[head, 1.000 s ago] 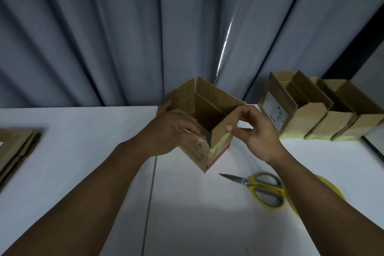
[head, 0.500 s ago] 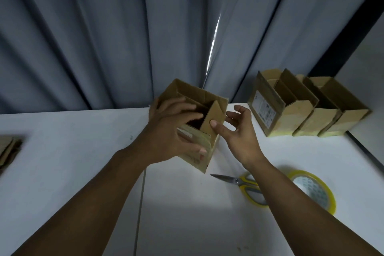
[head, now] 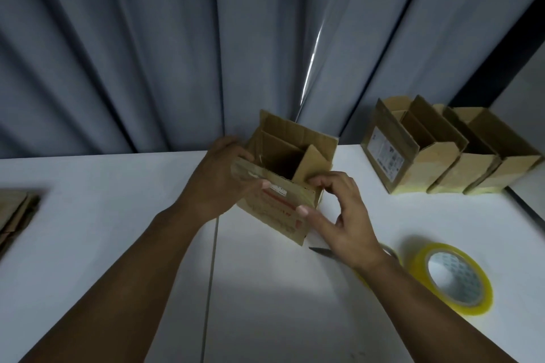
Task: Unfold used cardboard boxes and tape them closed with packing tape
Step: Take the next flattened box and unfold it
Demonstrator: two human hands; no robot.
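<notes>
Cardboard, worn and creased, makes up the box (head: 277, 209) between my two hands, mouth upward and tilted; I cannot tell whether its lower edge touches the tabletop (head: 118, 230). My left hand (head: 218, 186) wraps the left wall, its fingers (head: 264, 185) curled over the near flap, which I judge keeps the box square so it cannot sag flat again. My right hand (head: 342, 215) pinches the near right corner, thumb on the printed front, fingers (head: 327, 183) bent onto the small side flap (head: 309, 165), seemingly to fold it inward. Under my right wrist lie the scissors (head: 323, 251), mostly hidden, and beside them the yellow tape roll (head: 424, 262), close by for sealing. Beyond my right fingers, well apart, the opened boxes (head: 442, 165) stand in a row; far left of my left fingers waits flat cardboard (head: 14, 212).
</notes>
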